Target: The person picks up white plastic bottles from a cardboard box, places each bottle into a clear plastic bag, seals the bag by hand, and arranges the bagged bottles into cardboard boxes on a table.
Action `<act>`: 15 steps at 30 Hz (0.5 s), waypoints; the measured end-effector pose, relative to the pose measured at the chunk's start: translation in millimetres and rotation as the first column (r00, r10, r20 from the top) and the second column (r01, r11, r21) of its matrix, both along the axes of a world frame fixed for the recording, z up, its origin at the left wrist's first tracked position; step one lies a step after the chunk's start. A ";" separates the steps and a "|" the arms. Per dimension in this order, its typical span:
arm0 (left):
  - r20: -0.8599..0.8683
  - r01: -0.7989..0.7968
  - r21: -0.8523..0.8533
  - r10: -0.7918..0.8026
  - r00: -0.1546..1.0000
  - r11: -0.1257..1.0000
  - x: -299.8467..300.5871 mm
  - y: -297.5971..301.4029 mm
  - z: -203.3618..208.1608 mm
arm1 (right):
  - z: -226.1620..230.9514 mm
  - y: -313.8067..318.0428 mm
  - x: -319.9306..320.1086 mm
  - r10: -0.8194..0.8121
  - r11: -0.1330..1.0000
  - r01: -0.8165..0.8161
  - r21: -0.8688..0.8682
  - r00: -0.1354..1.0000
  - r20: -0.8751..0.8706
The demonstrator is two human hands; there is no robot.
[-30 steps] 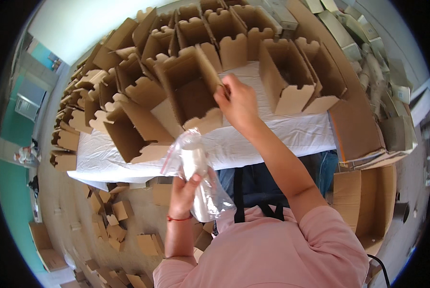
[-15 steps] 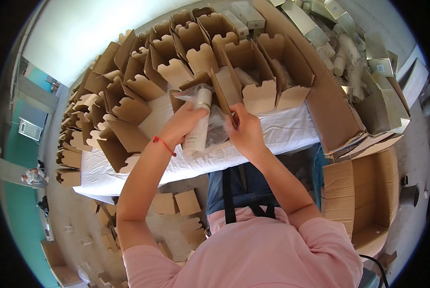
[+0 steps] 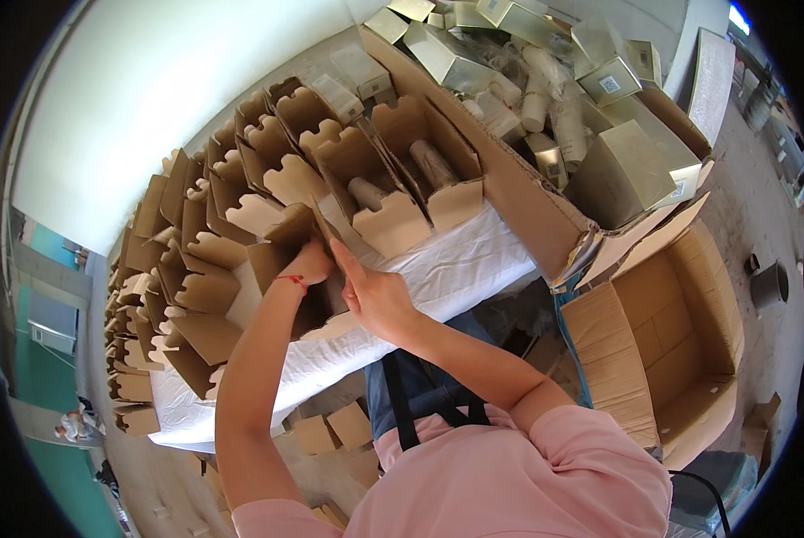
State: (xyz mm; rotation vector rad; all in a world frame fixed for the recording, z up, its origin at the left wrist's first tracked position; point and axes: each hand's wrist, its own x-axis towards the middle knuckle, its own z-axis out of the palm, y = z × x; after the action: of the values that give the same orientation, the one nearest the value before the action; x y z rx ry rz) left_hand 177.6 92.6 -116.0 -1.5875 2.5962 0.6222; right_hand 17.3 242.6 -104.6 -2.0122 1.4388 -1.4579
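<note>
A small brown cardboard box [image 3: 265, 269] with notched flaps stands open at the near edge of the cloth-covered table. My left hand [image 3: 312, 263], a red string on its wrist, reaches down inside it. The fingers are hidden by the box walls, and a pale surface shows just below them. My right hand [image 3: 377, 300] grips the box's right wall, index finger stretched along the cardboard edge. Right beside it, two similar boxes hold cylinders, one a wrapped bottle [image 3: 432, 165], the other a shorter-looking tube [image 3: 366, 193].
Rows of open cardboard boxes [image 3: 209, 287] fill the table's left. A large carton [image 3: 500, 170] of gold boxes and wrapped bottles stands at the right, with another open carton [image 3: 675, 332] below. White cloth [image 3: 473, 260] covers the table; cardboard pieces [image 3: 334, 429] lie on the floor.
My left hand has moved from holding a plastic-wrapped white bottle above the table down into the box; the bottle is no longer plainly visible. My right hand stays at the box wall. The view has turned right.
</note>
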 end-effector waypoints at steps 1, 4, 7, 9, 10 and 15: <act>0.011 -0.026 0.008 0.025 1.000 1.000 -17.2 8.1 29.6 | 2.4 -2.3 -8.6 -0.015 1.000 0.014 -0.022 1.000 -0.019; -0.057 0.004 -0.182 -0.015 0.998 0.983 -34.3 25.1 77.9 | 2.7 -17.1 -21.6 -0.142 0.975 0.126 -0.185 0.987 -0.075; -0.166 -0.016 -0.253 -0.027 0.986 0.967 -70.3 51.3 130.8 | -10.1 -27.6 -28.2 -0.179 0.948 0.153 -0.280 0.981 -0.070; -0.231 -0.010 -0.342 -0.073 0.970 0.940 -89.6 59.7 151.0 | -9.4 -25.6 -34.9 -0.125 0.958 0.117 -0.260 0.992 -0.012; -0.262 -0.006 -0.384 -0.103 0.960 0.923 -102.1 62.4 158.6 | -4.0 -17.2 -40.5 -0.091 0.970 0.097 -0.225 0.995 0.039; -0.409 0.227 -0.448 -0.425 0.808 0.864 -211.4 67.2 176.0 | -48.9 7.9 -79.0 -0.059 0.994 0.068 -0.085 0.993 0.103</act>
State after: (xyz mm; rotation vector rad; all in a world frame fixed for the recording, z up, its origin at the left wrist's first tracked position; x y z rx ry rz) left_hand -33.8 159.8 60.1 -1.0703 3.4609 0.5819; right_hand -61.8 250.5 -153.5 -1.9291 1.4331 -1.6518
